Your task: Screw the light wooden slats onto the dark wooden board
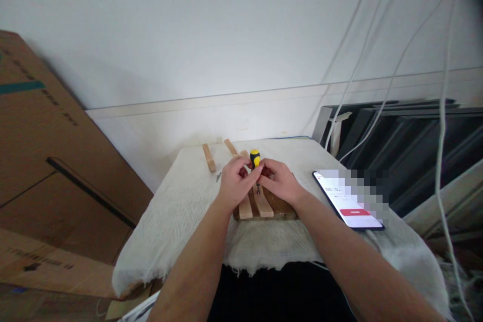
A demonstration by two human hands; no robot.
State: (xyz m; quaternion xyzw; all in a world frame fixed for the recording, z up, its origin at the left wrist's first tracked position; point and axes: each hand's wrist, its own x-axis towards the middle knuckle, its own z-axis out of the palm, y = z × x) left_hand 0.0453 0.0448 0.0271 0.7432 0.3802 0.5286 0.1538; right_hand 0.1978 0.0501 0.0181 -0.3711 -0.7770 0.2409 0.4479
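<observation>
A small screwdriver (pixel 255 157) with a yellow and black handle stands upright over a brown wooden board with pale slats (pixel 263 205) on a white cloth-covered table (pixel 181 211). My left hand (pixel 234 182) pinches the handle from the left. My right hand (pixel 278 181) is curled round the shaft from the right, resting on the slats. The tip is pressed onto one slat; what it touches is too small to make out.
Two loose wooden slats (pixel 209 157) lie at the table's far side, with a small screw (pixel 218 176) near them. A phone (pixel 349 201) with a lit screen lies to the right. Cardboard boxes (pixel 45 161) stand left; dark panels (pixel 415 146) and hanging white cables (pixel 441 161) right.
</observation>
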